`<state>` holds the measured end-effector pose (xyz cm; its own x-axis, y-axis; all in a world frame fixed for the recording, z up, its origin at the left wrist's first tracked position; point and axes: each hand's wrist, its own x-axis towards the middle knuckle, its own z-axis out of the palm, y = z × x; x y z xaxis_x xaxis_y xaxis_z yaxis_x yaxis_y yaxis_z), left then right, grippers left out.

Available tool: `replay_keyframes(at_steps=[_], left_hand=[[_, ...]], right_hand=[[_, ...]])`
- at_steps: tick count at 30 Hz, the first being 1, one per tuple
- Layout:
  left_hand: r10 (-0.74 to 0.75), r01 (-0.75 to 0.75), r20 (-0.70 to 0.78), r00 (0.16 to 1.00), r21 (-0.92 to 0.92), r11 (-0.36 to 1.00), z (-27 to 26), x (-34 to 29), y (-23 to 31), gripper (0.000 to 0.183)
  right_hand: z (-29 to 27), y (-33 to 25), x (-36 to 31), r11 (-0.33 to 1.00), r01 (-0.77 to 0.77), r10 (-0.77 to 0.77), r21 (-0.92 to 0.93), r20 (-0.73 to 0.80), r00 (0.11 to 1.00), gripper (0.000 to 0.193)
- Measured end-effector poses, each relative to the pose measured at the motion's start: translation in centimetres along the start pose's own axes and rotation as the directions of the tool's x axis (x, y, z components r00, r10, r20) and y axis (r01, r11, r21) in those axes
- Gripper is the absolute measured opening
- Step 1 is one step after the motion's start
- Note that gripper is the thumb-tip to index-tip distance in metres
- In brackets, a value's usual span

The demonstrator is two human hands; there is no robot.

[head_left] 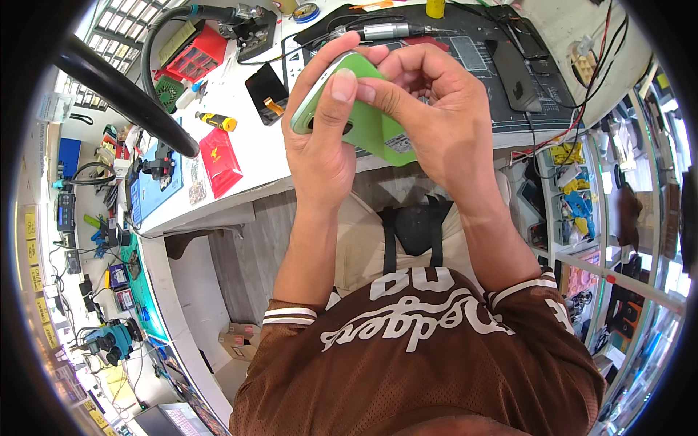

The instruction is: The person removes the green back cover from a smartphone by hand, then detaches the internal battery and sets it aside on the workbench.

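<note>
Above the front edge of the white workbench, my left hand (320, 145) is closed around a light green phone (299, 120), with the thumb lying across its face. Part of a dark round camera lens shows beside that thumb. A thin, bright green sheet (372, 127) stands off the phone and bends down to the right; a pale printed patch lies near its lower edge. My right hand (443, 109) is closed, thumb and forefinger pinching the sheet near the phone's upper part. Fingers hide where sheet and phone meet.
A black work mat (472, 73) bears a silver pen-like tool (385, 30) and a dark phone panel (512, 76). Left of my hands lie a loose phone screen (266, 93), a yellow-black tool (217, 120) and a red packet (220, 161). A thick black tube (123, 94) slants over the bench.
</note>
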<state>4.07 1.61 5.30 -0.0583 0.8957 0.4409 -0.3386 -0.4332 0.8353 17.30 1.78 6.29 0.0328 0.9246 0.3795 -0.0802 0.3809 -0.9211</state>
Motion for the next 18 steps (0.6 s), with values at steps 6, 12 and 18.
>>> replay_keyframes(at_steps=[6, 12, 18], left_hand=[[-0.013, 0.009, -0.065, 0.998, -0.066, 0.998, 0.3, -0.1, 0.6, 0.047], [-0.015, 0.010, -0.104, 0.994, -0.052, 0.999, 0.6, -0.1, 0.5, 0.049], [0.094, -0.094, -0.015, 0.995, -0.011, 0.995, 0.6, -0.4, -0.2, 0.051]], right_hand=[[0.0, 0.2, 0.0, 0.992, 0.118, -0.115, -0.044, 0.063, 0.991, 0.016], [0.1, 0.1, -0.6, 0.992, 0.114, -0.114, -0.056, -0.003, 0.993, 0.018], [1.2, -0.3, -1.9, 0.987, 0.135, -0.149, -0.092, -0.171, 0.974, 0.028]])
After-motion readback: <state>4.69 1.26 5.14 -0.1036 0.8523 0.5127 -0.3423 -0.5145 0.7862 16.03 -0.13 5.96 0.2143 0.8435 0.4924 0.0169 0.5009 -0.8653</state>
